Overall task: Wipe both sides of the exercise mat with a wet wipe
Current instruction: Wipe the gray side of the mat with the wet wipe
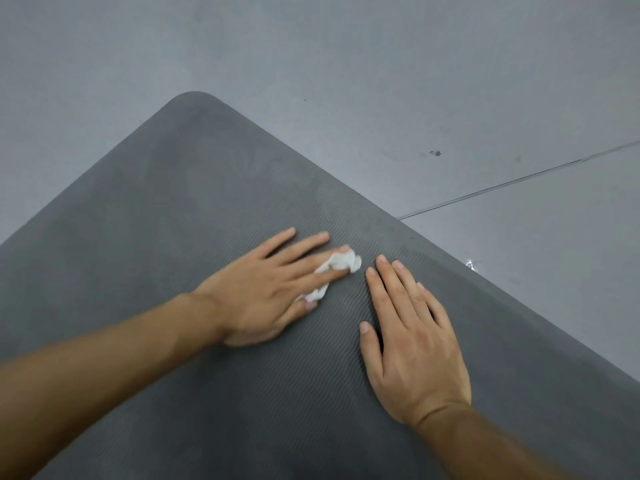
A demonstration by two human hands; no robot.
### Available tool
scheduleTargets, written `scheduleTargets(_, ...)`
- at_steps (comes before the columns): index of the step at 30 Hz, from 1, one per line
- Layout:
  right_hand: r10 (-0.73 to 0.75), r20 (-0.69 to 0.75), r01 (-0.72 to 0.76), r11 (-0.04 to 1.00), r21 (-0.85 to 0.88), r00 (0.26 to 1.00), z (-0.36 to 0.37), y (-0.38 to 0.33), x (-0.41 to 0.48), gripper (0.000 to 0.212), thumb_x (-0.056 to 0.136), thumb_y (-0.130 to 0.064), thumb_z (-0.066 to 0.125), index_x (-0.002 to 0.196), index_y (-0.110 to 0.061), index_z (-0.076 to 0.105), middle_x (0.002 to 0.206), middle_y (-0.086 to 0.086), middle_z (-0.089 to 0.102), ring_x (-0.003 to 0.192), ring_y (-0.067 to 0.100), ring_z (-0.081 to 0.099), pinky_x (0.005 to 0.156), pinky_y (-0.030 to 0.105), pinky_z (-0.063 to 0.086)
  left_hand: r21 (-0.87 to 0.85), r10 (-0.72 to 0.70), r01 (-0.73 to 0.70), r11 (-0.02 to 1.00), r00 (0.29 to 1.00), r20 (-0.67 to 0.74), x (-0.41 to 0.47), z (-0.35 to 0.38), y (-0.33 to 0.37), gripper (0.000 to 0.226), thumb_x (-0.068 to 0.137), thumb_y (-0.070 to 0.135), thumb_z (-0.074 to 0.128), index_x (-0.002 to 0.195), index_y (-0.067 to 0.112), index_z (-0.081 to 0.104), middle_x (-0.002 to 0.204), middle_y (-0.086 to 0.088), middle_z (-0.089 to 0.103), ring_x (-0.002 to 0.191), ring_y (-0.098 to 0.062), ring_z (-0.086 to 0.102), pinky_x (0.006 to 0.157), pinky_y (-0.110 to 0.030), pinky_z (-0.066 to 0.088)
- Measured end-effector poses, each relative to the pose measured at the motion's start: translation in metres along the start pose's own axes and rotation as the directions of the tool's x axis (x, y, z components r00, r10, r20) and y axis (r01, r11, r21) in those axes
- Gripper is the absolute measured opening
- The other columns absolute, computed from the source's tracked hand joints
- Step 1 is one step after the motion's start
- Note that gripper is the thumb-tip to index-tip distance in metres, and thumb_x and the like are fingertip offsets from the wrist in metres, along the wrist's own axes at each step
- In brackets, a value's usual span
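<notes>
Mat [173,202], ribbed grey, on seamed grey floor [381,64] — left hand [263,292] presses crumpled wipe [343,263] flat, right hand [412,344] spread.

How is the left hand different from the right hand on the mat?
The left hand presses a crumpled white wet wipe onto the mat; the right hand rests on bare mat with no wipe. The left hand's fingers are spread apart; the right hand's fingers lie close together. The left hand points toward the right; the right hand points more straight ahead. Both lie flat, palms down, with straight fingers.
</notes>
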State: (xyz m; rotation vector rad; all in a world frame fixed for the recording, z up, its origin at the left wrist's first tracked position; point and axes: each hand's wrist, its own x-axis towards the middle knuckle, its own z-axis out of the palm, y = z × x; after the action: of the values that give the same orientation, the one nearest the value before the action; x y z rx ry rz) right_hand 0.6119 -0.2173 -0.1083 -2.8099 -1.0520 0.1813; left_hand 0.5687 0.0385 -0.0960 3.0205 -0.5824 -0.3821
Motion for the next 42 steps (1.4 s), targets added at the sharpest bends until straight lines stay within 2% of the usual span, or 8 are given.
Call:
scheduleTargets(5, -0.001, 0.002, 0.001, 1.000, -0.007, 1.000, 0.000, 0.000, 0.000, 0.065, 0.103, -0.040, 0.032, 0.162, -0.015, 0.031, 0.171, 0.000, 0.022, 0.159, 0.015, 0.014, 0.126, 0.039, 0.019, -0.128, -0.233, 0.226, 0.966, 0.972, -0.042, 0.064, -0.016, -0.028, 0.060, 0.108, 0.045, 0.010, 0.165, 0.034, -0.008, 0.173, 0.012, -0.005, 0.158, -0.010, -0.015, 0.129, -0.039, -0.005)
scheduleTargets(8, -0.004, 0.002, 0.004, 1.000, -0.011, 1.000, 0.000, 0.000, 0.000, 0.065, 0.103, -0.041, 0.031, 0.163, -0.015, 0.030, 0.171, 0.000, 0.022, 0.159, 0.016, 0.016, 0.126, 0.039, 0.018, -0.126, -0.275, 0.267, 0.955, 0.960, -0.050, 0.070, -0.014, -0.026, 0.063, 0.107, 0.047, 0.008, 0.165, 0.030, -0.006, 0.173, 0.011, -0.007, 0.158, -0.012, -0.014, 0.129, -0.040, -0.004)
scheduleTargets(15, -0.002, -0.004, 0.002, 1.000, -0.002, 1.000, 0.001, 0.000, 0.001, 0.065, 0.103, -0.040, 0.032, 0.163, -0.015, 0.030, 0.172, 0.000, 0.022, 0.159, 0.015, 0.015, 0.126, 0.039, 0.018, -0.074, -0.164, 0.160, 0.984, 0.986, -0.042, -0.004, 0.004, 0.026, 0.064, 0.110, 0.045, 0.017, 0.166, 0.020, 0.000, 0.174, 0.004, -0.008, 0.159, -0.017, -0.014, 0.130, -0.044, 0.004)
scheduleTargets(24, -0.014, -0.025, 0.014, 1.000, 0.001, 1.000, 0.002, 0.000, 0.000, 0.064, 0.104, -0.039, 0.031, 0.163, -0.013, 0.030, 0.171, 0.001, 0.022, 0.159, 0.017, 0.016, 0.126, 0.039, 0.018, -0.021, -0.087, 0.087, 0.996, 0.996, 0.015, -0.083, 0.021, 0.086, 0.064, 0.105, 0.046, 0.040, 0.162, 0.018, 0.031, 0.174, -0.001, 0.008, 0.160, -0.027, 0.007, 0.123, -0.049, 0.015)
scheduleTargets(29, -0.015, -0.002, 0.015, 1.000, 0.006, 1.000, 0.003, 0.001, 0.000, 0.065, 0.104, -0.041, 0.029, 0.164, -0.015, 0.027, 0.172, 0.001, 0.019, 0.159, 0.016, 0.013, 0.127, 0.039, 0.018, 0.007, -0.075, 0.075, 0.997, 0.996, 0.043, -0.064, 0.015, 0.050, 0.060, 0.110, 0.044, 0.027, 0.165, 0.022, 0.017, 0.173, 0.002, 0.009, 0.160, -0.021, -0.001, 0.127, -0.048, 0.007)
scheduleTargets(34, -0.014, 0.004, 0.014, 1.000, 0.005, 1.000, 0.001, 0.001, 0.000, 0.065, 0.105, -0.041, 0.026, 0.164, -0.015, 0.026, 0.172, 0.000, 0.018, 0.159, 0.016, 0.013, 0.127, 0.040, 0.017, -0.104, -0.350, 0.347, 0.932, 0.937, -0.013, -0.010, 0.004, 0.009, 0.061, 0.107, 0.047, 0.007, 0.164, 0.033, -0.011, 0.172, 0.013, -0.011, 0.157, -0.010, -0.017, 0.129, -0.045, -0.004)
scheduleTargets(37, -0.016, 0.001, 0.016, 1.000, 0.001, 1.000, 0.001, 0.001, 0.000, 0.065, 0.105, -0.041, 0.026, 0.164, -0.014, 0.026, 0.172, 0.001, 0.019, 0.159, 0.017, 0.015, 0.127, 0.039, 0.015, -0.141, -0.422, 0.417, 0.898, 0.906, -0.009, 0.008, -0.001, 0.002, 0.062, 0.106, 0.047, 0.006, 0.164, 0.032, -0.010, 0.172, 0.014, -0.013, 0.157, -0.010, -0.017, 0.129, -0.046, -0.004)
scheduleTargets(42, -0.014, 0.005, 0.014, 1.000, 0.000, 1.000, 0.000, 0.000, 0.000, 0.064, 0.105, -0.041, 0.027, 0.163, -0.014, 0.027, 0.171, 0.002, 0.020, 0.159, 0.017, 0.015, 0.128, 0.038, 0.014, -0.135, -0.377, 0.369, 0.919, 0.925, -0.038, 0.010, -0.003, 0.012, 0.064, 0.108, 0.045, 0.012, 0.166, 0.024, 0.000, 0.173, 0.008, -0.009, 0.159, -0.015, -0.012, 0.130, -0.043, -0.001)
